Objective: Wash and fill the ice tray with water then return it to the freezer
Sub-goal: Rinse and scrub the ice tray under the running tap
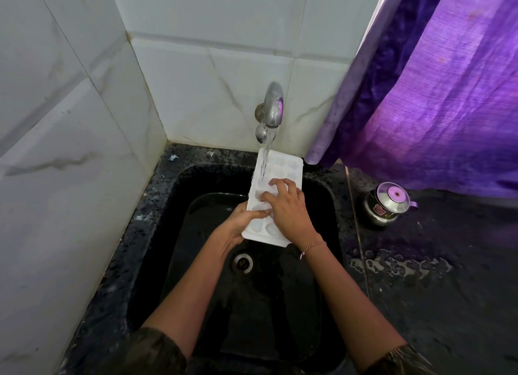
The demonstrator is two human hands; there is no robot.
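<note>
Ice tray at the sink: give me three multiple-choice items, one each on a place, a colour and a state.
1. Where does the lidded steel pot stand, relative to the sink?
A) inside it
B) on the counter to its right
C) on the wall behind it

2. What colour is the ice tray?
A) white
B) blue
C) black

3. What is the tap doing?
A) shut off
B) running onto the tray
C) running past the tray

Answers: 1 B, the pot sits on the dark counter; 2 A, the tray is plain white; 3 B, the stream lands on the tray's far end.
</note>
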